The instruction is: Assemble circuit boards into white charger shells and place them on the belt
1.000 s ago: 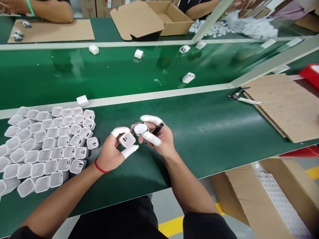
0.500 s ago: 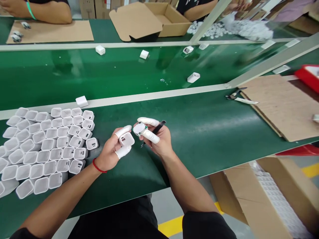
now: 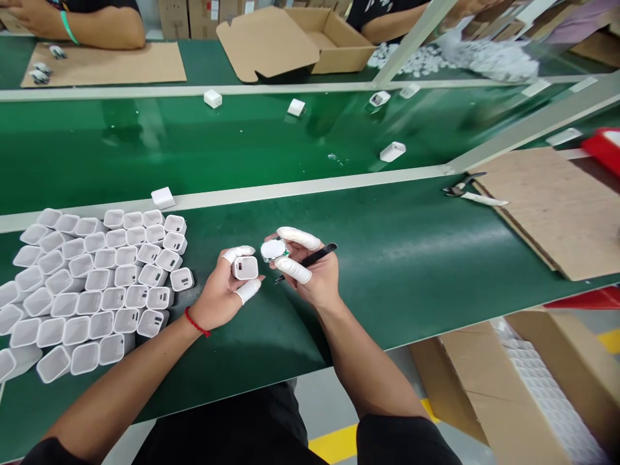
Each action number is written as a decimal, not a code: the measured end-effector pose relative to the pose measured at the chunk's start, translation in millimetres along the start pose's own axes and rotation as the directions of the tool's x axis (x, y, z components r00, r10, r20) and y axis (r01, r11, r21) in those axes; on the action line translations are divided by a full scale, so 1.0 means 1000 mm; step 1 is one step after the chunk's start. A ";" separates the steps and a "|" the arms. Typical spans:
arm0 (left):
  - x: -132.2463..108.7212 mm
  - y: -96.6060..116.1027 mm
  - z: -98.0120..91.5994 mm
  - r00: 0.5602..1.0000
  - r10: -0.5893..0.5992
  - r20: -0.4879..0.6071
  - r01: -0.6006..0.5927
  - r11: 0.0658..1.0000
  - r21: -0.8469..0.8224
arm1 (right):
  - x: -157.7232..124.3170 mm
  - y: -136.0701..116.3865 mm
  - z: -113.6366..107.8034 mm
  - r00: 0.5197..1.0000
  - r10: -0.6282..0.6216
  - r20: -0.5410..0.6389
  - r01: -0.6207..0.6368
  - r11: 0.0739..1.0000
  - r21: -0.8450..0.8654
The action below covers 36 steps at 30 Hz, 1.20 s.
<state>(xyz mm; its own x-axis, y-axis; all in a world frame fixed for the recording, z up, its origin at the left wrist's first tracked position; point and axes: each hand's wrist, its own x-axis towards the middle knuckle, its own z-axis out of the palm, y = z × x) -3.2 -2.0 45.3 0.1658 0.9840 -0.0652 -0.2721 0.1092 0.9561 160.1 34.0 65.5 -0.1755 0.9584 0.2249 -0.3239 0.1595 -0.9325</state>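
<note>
My left hand (image 3: 223, 290), with white finger cots and a red string at the wrist, pinches a white plastic charger shell (image 3: 245, 267) between thumb and forefinger. Close beside it, my right hand (image 3: 310, 271) grips a small round white part with a green circuit board (image 3: 274, 249) and also a thin black tool (image 3: 310, 259) that sticks out to the right. Both hands hover just above the dark green bench (image 3: 411, 258). The shell and the board part almost touch.
Several empty white shells (image 3: 97, 284) stand in rows on the bench at my left. Loose shells lie on the green conveyor belt (image 3: 232, 142) behind. Cutters (image 3: 467, 187) and a cardboard sheet (image 3: 552, 206) lie right. Other people's arms (image 3: 87, 26) work across the belt. Cartons sit below right.
The loose shells on the conveyor have drifted right. My hands stay together, shifted slightly right, and the shell in my left hand has turned a little.
</note>
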 end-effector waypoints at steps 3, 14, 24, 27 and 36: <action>0.002 -0.008 -0.003 0.994 0.053 -0.092 -0.044 0.994 0.095 | -0.006 0.002 -0.002 0.997 -0.062 0.034 0.067 0.983 -0.173; 0.001 -0.006 -0.006 0.960 0.280 -0.004 -0.270 0.930 0.250 | -0.010 0.002 0.001 0.871 -0.361 0.334 0.483 0.756 -0.441; 0.001 -0.005 -0.007 0.946 0.324 0.021 -0.312 0.888 0.337 | -0.011 0.000 0.000 0.854 -0.366 0.370 0.514 0.701 -0.494; 0.001 -0.004 -0.007 0.950 0.313 0.021 -0.299 0.884 0.359 | -0.011 0.001 -0.001 0.851 -0.360 0.382 0.518 0.695 -0.498; 0.000 -0.006 -0.009 0.941 0.333 0.058 -0.324 0.839 0.437 | -0.010 0.000 -0.001 0.845 -0.348 0.406 0.521 0.708 -0.477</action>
<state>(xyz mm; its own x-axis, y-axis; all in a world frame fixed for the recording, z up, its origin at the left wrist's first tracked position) -10.6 -1.3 37.0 0.1204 0.9542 0.2738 0.1325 -0.2887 0.9482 163.4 25.0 63.4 -0.4131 0.6582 0.6293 0.1228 0.7250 -0.6777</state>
